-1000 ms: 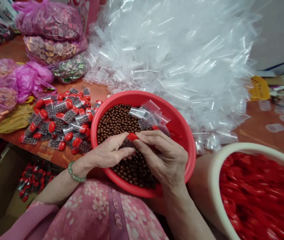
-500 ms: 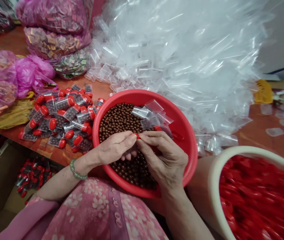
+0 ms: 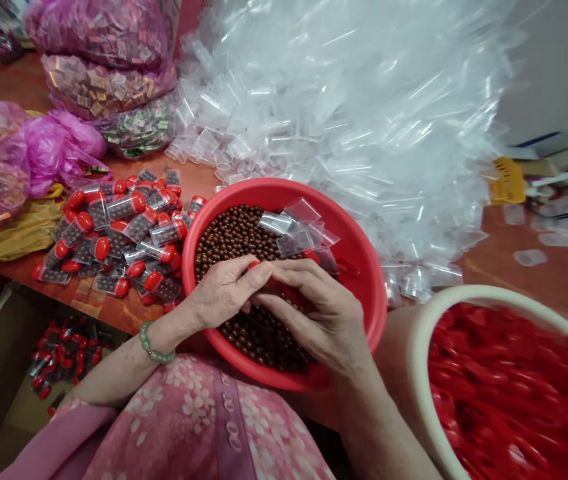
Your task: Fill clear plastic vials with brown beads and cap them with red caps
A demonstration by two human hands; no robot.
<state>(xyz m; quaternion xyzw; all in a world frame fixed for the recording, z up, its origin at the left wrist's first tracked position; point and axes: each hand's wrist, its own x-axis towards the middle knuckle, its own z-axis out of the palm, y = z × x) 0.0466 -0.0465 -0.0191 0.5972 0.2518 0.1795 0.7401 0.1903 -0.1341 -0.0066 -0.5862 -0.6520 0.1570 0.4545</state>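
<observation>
- Where the two hands meet above the round red plastic basin (image 3: pixel 284 193), the left hand (image 3: pixel 221 293) is curled around a small red plastic piece (image 3: pixel 253 265); only its tip shows, so what lies under it cannot be told.
- The right hand (image 3: pixel 317 310) is arched, thumb and forefinger apart, fingertips against or just beside the left thumb; whether its hidden fingers hold anything, I cannot tell.
- If the left grip slackened, the red piece could drop among the glossy brown round beads (image 3: pixel 234 230) directly below.
- A forearm knocking the basin's rim could tip it and scatter beads.
- The clear plastic sleeves (image 3: pixel 297 241) lying on the beads might slide and get buried if the basin were jolted.
- Bead-filled clear vials with red caps (image 3: pixel 127 207) crowd the table's front edge; a brushing left sleeve might push some off.
</observation>
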